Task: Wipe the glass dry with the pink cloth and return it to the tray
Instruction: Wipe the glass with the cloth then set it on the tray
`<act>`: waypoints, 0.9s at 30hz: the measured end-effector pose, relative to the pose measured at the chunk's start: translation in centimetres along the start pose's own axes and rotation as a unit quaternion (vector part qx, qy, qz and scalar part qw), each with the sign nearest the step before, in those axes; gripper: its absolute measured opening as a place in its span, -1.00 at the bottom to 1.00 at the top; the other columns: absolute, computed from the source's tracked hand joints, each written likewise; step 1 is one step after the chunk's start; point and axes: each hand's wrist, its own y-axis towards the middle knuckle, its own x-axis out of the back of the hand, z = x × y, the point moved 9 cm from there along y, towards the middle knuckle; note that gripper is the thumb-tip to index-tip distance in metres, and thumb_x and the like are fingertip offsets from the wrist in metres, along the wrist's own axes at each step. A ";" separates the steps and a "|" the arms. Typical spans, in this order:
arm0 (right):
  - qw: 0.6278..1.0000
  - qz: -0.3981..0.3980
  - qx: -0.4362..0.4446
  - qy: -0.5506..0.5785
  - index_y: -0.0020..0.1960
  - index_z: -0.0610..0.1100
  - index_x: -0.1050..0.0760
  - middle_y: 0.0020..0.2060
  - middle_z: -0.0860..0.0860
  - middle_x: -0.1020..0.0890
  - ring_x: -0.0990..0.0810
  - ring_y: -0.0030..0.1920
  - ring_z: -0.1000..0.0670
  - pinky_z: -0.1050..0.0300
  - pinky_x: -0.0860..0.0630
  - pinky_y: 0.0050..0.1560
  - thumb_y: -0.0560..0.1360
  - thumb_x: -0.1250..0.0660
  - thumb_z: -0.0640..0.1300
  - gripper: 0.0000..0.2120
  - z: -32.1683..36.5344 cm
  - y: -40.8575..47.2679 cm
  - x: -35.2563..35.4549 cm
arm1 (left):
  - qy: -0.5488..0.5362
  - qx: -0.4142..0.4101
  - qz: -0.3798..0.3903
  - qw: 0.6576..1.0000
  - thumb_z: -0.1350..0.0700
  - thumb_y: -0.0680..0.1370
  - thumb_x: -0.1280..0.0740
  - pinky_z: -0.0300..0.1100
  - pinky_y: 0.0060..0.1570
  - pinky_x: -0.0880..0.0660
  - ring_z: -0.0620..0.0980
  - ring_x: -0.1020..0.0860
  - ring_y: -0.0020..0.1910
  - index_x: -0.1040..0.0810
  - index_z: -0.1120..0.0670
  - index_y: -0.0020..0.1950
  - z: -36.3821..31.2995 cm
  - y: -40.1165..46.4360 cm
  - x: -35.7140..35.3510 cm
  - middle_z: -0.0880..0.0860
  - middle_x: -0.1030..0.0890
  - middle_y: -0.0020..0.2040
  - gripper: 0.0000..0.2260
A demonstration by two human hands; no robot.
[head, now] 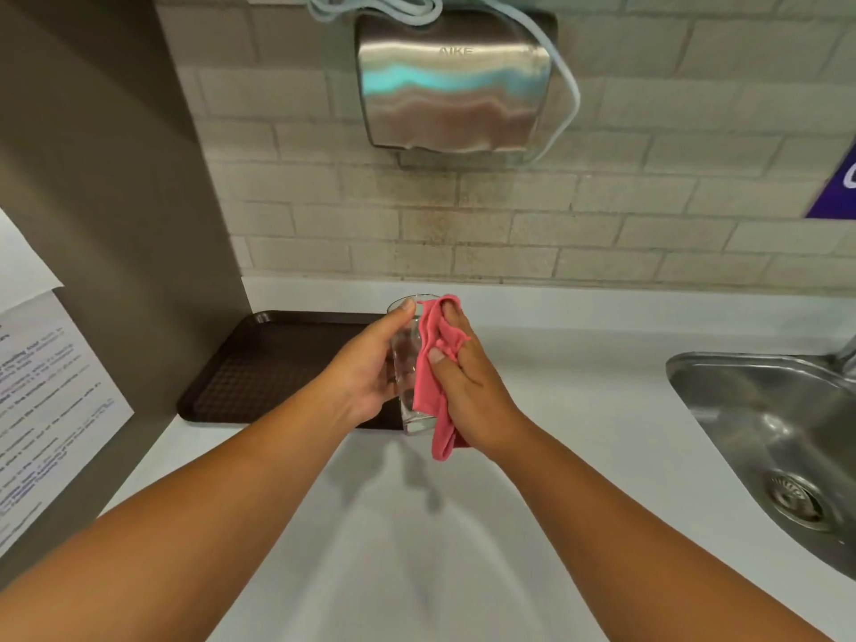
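Above the desk (556, 363), just off the brown tray's (259, 363) right edge, the left hand (366, 368) grips a clear glass (407, 359), fingers curled round it. The right hand (468, 377) presses a pink cloth (433, 363) against its side, fingers gripping the cloth. A steel sink (764, 424) sits at the desk's right edge.

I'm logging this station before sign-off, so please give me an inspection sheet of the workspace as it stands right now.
Surface: white counter, bare where visible.
Job's things: clear glass held above the counter; pink cloth pressed on its side; brown tray at back left holds nothing visible.
Clutter: nothing seen.
Grippers: left hand grips the glass; right hand holds the cloth.
Cables: pale cord draped over the wall dryer.
Surroundings: steel sink at right, tiled wall, printed notice at left.
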 end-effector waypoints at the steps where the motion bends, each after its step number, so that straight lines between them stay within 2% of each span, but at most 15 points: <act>1: 1.000 0.001 0.004 -0.004 0.74 -0.01 -0.01 0.74 0.09 -0.02 -0.02 0.72 0.11 -0.06 -0.05 0.72 0.77 -0.13 -0.18 -0.41 -0.1 -0.5 -0.1 | 0.006 -0.002 0.002 1.000 -0.26 0.63 -0.38 0.19 0.49 -0.52 0.20 -0.63 0.44 -0.70 0.03 0.42 -0.1 -0.1 -0.1 0.18 -0.70 0.41 -0.51; 4: 0.991 0.048 0.048 -0.115 0.74 0.05 0.06 0.74 0.15 0.19 0.29 0.70 0.17 0.12 0.19 0.69 0.76 -0.10 -0.07 -0.39 0.2 -2.4 -1.5 | 0.019 0.004 -0.005 1.000 -0.29 0.64 -0.36 0.08 0.33 -0.60 0.15 -0.71 0.24 -0.73 0.09 0.29 -0.1 -0.1 0.4 0.15 -0.79 0.19 -0.50; 6: 0.972 0.075 0.081 -0.208 0.75 0.03 0.14 0.71 0.16 0.32 0.44 0.65 0.19 0.24 0.29 0.60 0.77 -0.08 -0.05 -0.37 0.7 -3.3 -2.6 | 0.014 0.009 -0.003 1.000 -0.30 0.64 -0.35 0.12 0.44 -0.53 0.19 -0.69 0.32 -0.69 0.16 0.37 0.1 0.1 0.8 0.19 -0.76 0.28 -0.42; 7: 0.964 0.077 0.086 -0.238 0.74 0.01 0.18 0.70 0.15 0.35 0.47 0.64 0.17 0.24 0.30 0.61 0.77 -0.08 -0.06 -0.35 0.9 -3.5 -2.9 | 0.007 0.013 0.002 1.000 -0.30 0.63 -0.36 0.16 0.50 -0.49 0.21 -0.66 0.39 -0.65 0.18 0.44 0.2 0.2 0.9 0.21 -0.72 0.36 -0.38; 9: 0.955 0.069 0.086 -0.275 0.74 -0.05 0.23 0.71 0.10 0.35 0.47 0.65 0.12 0.15 0.27 0.67 0.76 -0.10 -0.10 -0.32 1.5 -3.3 -3.1 | -0.004 0.014 0.013 1.000 -0.29 0.63 -0.37 0.18 0.55 -0.44 0.20 -0.65 0.43 -0.65 0.14 0.46 0.3 0.2 0.6 0.19 -0.70 0.41 -0.40; 12: 0.947 0.050 0.086 -0.304 0.73 -0.11 0.23 0.72 0.03 0.30 0.45 0.64 0.09 0.08 0.28 0.69 0.76 -0.09 -0.13 -0.32 2.4 -2.4 -3.4 | -0.041 0.016 0.033 0.999 -0.24 0.65 -0.38 0.10 0.60 -0.39 0.09 -0.66 0.42 -0.74 0.01 0.36 1.0 0.2 0.1 0.09 -0.72 0.39 -0.56; 14: 0.956 0.034 0.062 -0.283 0.72 -0.08 0.22 0.72 0.05 0.28 0.42 0.65 0.11 0.09 0.29 0.69 0.77 -0.06 -0.11 -0.35 2.4 -1.4 -3.2 | -0.053 0.018 0.037 0.998 -0.28 0.62 -0.41 0.08 0.61 -0.37 0.07 -0.63 0.45 -0.72 0.00 0.40 1.6 0.2 -0.1 0.06 -0.70 0.43 -0.52; 16: 0.970 0.026 0.035 -0.239 0.73 -0.03 0.18 0.73 0.10 0.25 0.37 0.67 0.12 0.10 0.27 0.68 0.77 -0.06 -0.10 -0.37 2.1 -0.2 -2.6 | -0.031 0.022 0.034 0.999 -0.35 0.55 -0.45 0.10 0.56 -0.43 0.08 -0.64 0.43 -0.71 -0.03 0.41 2.0 -0.2 -0.4 0.04 -0.72 0.40 -0.45; 19: 0.985 0.025 0.025 -0.170 0.74 0.02 0.09 0.74 0.13 0.18 0.29 0.70 0.15 0.12 0.20 0.67 0.77 -0.07 -0.09 -0.40 1.8 0.7 -1.6 | 0.009 0.013 0.016 1.000 -0.36 0.52 -0.47 0.08 0.38 -0.60 0.10 -0.71 0.34 -0.76 -0.05 0.32 2.0 -0.5 -0.1 0.05 -0.78 0.27 -0.48; 21: 0.994 0.017 0.025 -0.101 0.74 0.02 0.03 0.75 0.11 0.09 0.17 0.71 0.15 0.10 0.12 0.69 0.77 -0.09 -0.10 -0.42 1.4 1.0 -0.9 | 0.004 0.002 0.012 1.000 -0.30 0.58 -0.43 0.10 0.36 -0.61 0.10 -0.71 0.32 -0.75 -0.01 0.34 1.7 -0.5 0.0 0.07 -0.78 0.25 -0.52; 23: 0.999 -0.003 -0.014 0.029 0.71 0.04 -0.13 0.73 0.02 -0.13 -0.14 0.69 0.07 0.01 -0.13 0.69 0.78 -0.10 -0.08 -0.49 0.4 1.1 0.0 | -0.002 -0.004 0.013 1.000 -0.26 0.64 -0.37 0.20 0.45 -0.55 0.15 -0.69 0.32 -0.72 0.05 0.30 1.4 -0.5 0.0 0.10 -0.73 0.27 -0.55; 25: 0.991 -0.020 -0.066 0.115 0.65 0.10 -0.24 0.55 -0.07 -0.46 -0.49 0.52 -0.03 -0.04 -0.41 0.57 0.78 -0.10 -0.01 -0.57 -1.1 0.6 0.3 | 0.008 -0.007 0.018 1.000 -0.25 0.66 -0.35 0.25 0.50 -0.49 0.22 -0.64 0.30 -0.71 0.03 0.18 1.2 -0.5 -0.2 0.15 -0.64 0.25 -0.62; 27: 0.991 -0.033 -0.072 0.109 0.60 0.12 -0.27 0.40 -0.05 -0.58 -0.61 0.37 -0.02 -0.05 -0.50 0.49 0.78 -0.10 0.02 -0.60 -1.6 -0.2 0.2 | 0.017 -0.012 0.018 1.000 -0.25 0.66 -0.34 0.22 0.48 -0.50 0.19 -0.61 0.25 -0.72 -0.01 0.09 0.8 -0.6 -0.2 0.15 -0.61 0.20 -0.66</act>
